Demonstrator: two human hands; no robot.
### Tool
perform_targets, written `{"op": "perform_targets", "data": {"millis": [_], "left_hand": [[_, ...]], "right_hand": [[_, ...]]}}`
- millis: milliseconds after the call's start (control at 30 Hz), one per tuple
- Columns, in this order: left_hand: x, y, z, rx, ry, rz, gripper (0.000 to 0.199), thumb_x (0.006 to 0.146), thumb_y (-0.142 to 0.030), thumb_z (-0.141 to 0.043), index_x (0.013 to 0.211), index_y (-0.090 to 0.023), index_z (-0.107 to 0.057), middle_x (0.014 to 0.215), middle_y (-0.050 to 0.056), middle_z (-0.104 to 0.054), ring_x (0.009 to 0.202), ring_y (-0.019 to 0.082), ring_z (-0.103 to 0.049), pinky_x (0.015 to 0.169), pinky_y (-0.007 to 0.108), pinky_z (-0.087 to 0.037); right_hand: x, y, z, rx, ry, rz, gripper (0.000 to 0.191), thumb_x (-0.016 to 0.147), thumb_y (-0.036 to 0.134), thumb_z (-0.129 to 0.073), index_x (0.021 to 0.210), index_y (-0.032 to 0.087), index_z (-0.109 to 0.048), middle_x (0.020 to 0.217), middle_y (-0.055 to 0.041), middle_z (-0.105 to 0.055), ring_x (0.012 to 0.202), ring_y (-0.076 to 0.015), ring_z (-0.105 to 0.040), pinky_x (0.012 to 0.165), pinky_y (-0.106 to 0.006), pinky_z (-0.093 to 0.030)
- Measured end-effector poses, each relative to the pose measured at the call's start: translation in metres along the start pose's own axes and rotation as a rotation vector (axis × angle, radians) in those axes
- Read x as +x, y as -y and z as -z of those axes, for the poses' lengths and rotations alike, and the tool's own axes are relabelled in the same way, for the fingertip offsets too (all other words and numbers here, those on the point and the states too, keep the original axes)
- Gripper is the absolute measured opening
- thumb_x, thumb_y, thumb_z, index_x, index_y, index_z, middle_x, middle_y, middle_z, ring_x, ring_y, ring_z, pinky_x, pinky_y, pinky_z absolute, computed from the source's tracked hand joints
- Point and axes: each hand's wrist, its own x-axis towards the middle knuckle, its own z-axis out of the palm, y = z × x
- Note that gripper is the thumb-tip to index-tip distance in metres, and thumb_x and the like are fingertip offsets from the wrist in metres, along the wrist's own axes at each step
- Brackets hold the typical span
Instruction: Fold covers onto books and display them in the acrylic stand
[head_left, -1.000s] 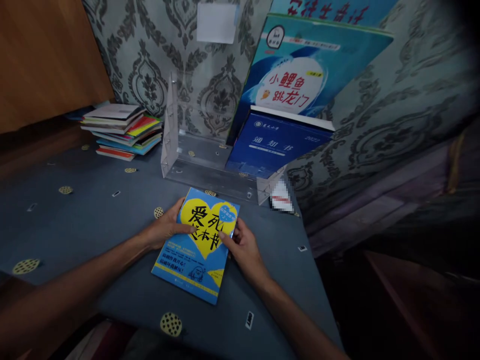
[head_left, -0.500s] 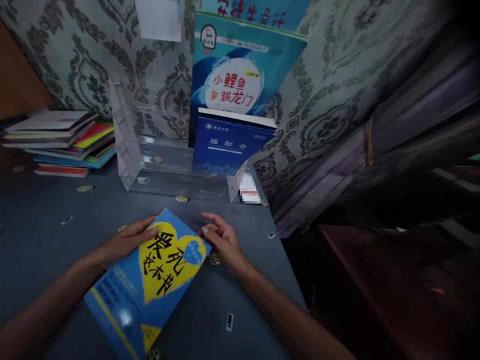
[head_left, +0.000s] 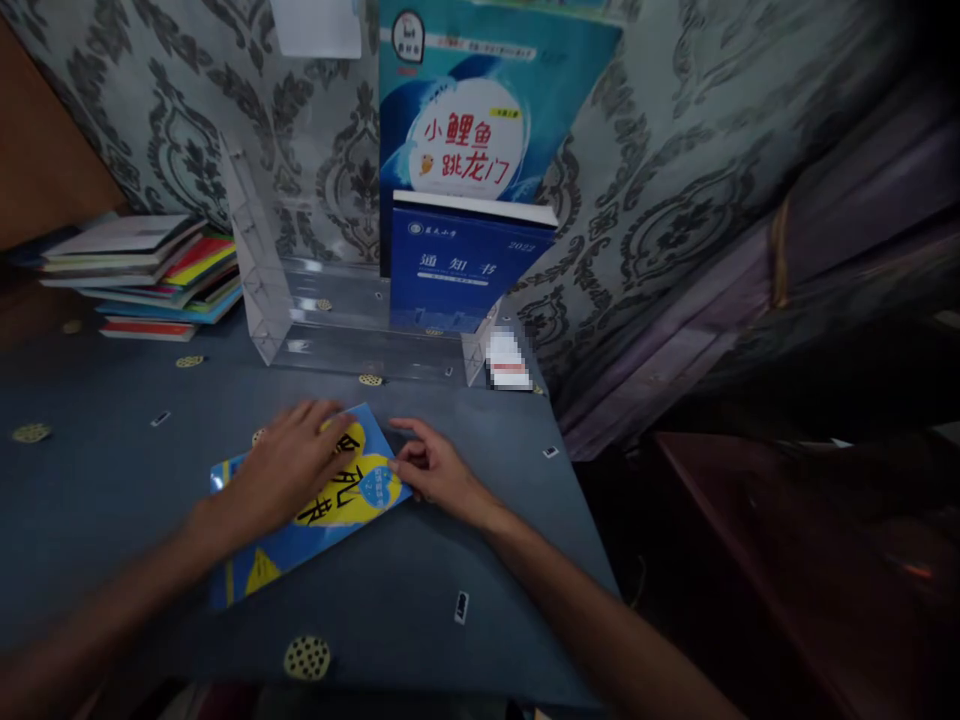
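A blue book (head_left: 315, 510) with a yellow heart and black characters lies slanted on the table. Across its upper left part rests my left hand (head_left: 289, 462), palm down with its fingers spread over the cover. My right hand (head_left: 435, 472) pinches the book's right corner between thumb and fingers. Behind them is a clear acrylic rack (head_left: 259, 270). On its right side stand a dark blue booklet (head_left: 457, 265) and, behind that, a teal picture book (head_left: 495, 130).
A stack of books (head_left: 161, 270) sits at the back left of the table (head_left: 420, 640). Beside the rack's right end is a small white item (head_left: 508, 358), its print blurred. Patterned wallpaper and a purple curtain (head_left: 675, 340) are behind.
The book has turned and now lies flatter, its lower end swung away from me. My left hand has moved from its left edge onto the cover. The view has shifted slightly.
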Motion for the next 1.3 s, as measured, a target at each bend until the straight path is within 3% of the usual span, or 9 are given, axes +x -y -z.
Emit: {"op": "perform_targets", "data": {"millis": [133, 233, 533, 1300], "left_hand": [[-0.026, -0.042, -0.018, 0.074, -0.045, -0.106, 0.040, 0.101, -0.045, -0.052, 0.130, -0.019, -0.059, 0.129, 0.013, -0.066, 0.119, 0.030, -0.061, 0.097, 0.045, -0.053], [-0.032, -0.056, -0.027, 0.169, -0.068, -0.091, 0.043, 0.098, -0.042, -0.058, 0.130, -0.014, -0.059, 0.130, 0.016, -0.067, 0.120, 0.033, -0.060, 0.097, 0.049, -0.052], [-0.032, -0.056, -0.028, 0.166, -0.156, -0.109, 0.037, 0.103, -0.038, -0.047, 0.128, -0.014, -0.061, 0.126, 0.014, -0.071, 0.114, 0.029, -0.066, 0.095, 0.046, -0.053], [-0.032, -0.061, -0.026, 0.194, -0.142, -0.096, 0.039, 0.105, -0.034, -0.041, 0.127, -0.012, -0.064, 0.127, 0.016, -0.072, 0.113, 0.032, -0.069, 0.095, 0.050, -0.056]], "right_hand": [[0.001, 0.001, -0.001, -0.018, -0.006, 0.002, 0.055, 0.084, 0.027, -0.068, 0.135, 0.020, -0.050, 0.069, 0.0090, -0.058, 0.046, -0.0066, -0.050, 0.041, -0.018, -0.041], [0.000, 0.004, -0.002, -0.018, -0.001, 0.005, 0.052, 0.086, 0.026, -0.067, 0.134, 0.020, -0.050, 0.068, 0.0096, -0.058, 0.044, -0.0061, -0.050, 0.041, -0.017, -0.042], [0.000, 0.005, 0.002, -0.026, 0.030, 0.038, 0.029, 0.099, 0.031, -0.057, 0.126, 0.020, -0.058, 0.063, 0.0067, -0.058, 0.044, -0.0070, -0.053, 0.042, -0.018, -0.045], [0.006, 0.002, 0.002, -0.012, 0.061, 0.069, 0.023, 0.101, 0.031, -0.052, 0.118, 0.018, -0.061, 0.060, 0.0067, -0.059, 0.045, -0.0072, -0.056, 0.042, -0.016, -0.047]]}}
